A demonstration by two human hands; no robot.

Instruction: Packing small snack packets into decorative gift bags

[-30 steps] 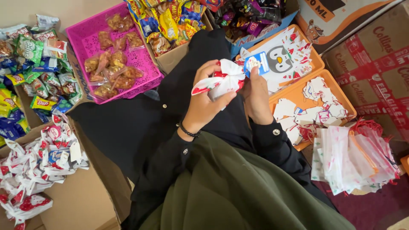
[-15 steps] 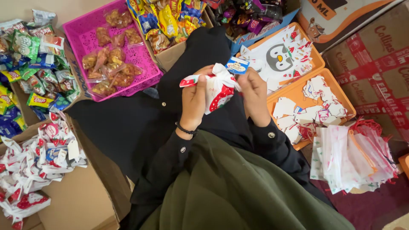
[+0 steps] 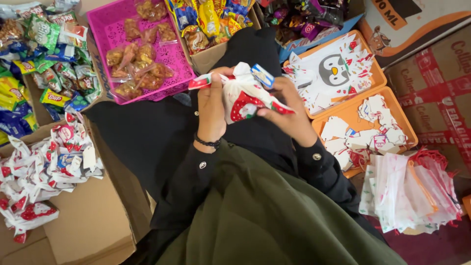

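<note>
2 hands [image 3: 212,105] [image 3: 287,113] grip 1 gift pouch [image 3: 244,95] beside 2 orange trays [image 3: 369,81].

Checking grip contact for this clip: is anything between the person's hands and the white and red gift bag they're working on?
Nothing visible. The left hand and the right hand both grip the gift bag directly, one on each side, above the lap. The small blue and white tag sits at the bag's top, not under either hand.

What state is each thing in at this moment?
Gift pouch: filled, held up by both hands.
Left hand: gripping the pouch's left side.
Right hand: gripping its right side.
Pink basket: holds clear-wrapped snacks.
Finished pouches: piled in a cardboard box.
Empty bags: stacked flat.
</note>
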